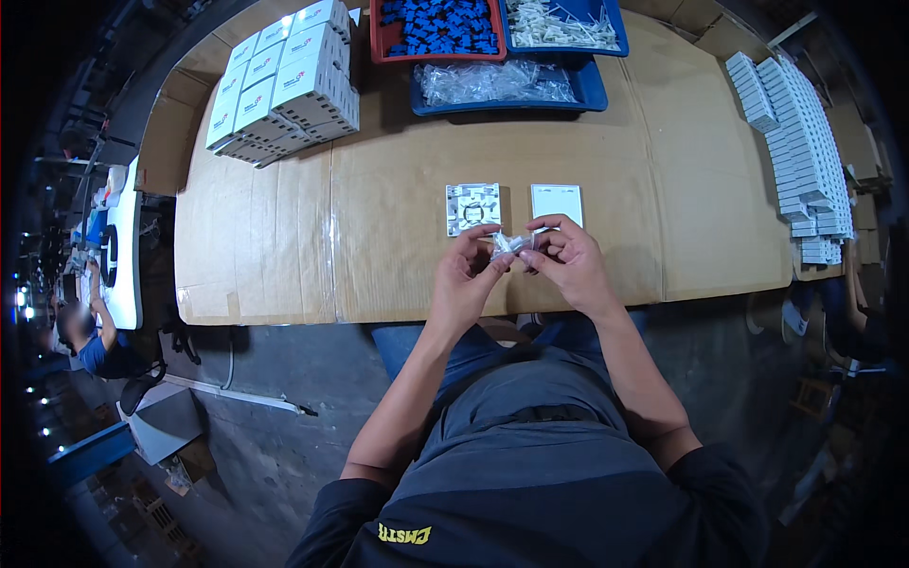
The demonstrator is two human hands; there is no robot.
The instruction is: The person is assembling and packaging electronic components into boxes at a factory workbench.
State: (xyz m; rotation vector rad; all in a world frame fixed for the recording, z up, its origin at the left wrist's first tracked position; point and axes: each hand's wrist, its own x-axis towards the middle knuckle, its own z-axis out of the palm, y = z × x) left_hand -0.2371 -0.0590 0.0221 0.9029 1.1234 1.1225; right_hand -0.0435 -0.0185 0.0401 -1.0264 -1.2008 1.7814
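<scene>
Between my two hands is a small clear plastic bag (512, 244) with white pieces inside. My left hand (467, 270) pinches its left side, and the fingers of my right hand (575, 268) are closed on its right side. Just beyond my left hand lies an open square white housing (472, 209) with a dark ring-shaped part in its middle. A flat square white cover (557, 204) lies to the right of it, past my right fingertips. What exactly the bag's small pieces are is too small to tell.
White boxes (284, 85) are stacked at the back left. Behind the work spot stand a red bin (375, 38) of blue parts, a blue bin (620, 38) of white parts and a blue bin (592, 93) of clear bags. Stacked white units (795, 142) line the right. Another person (95, 341) sits far left.
</scene>
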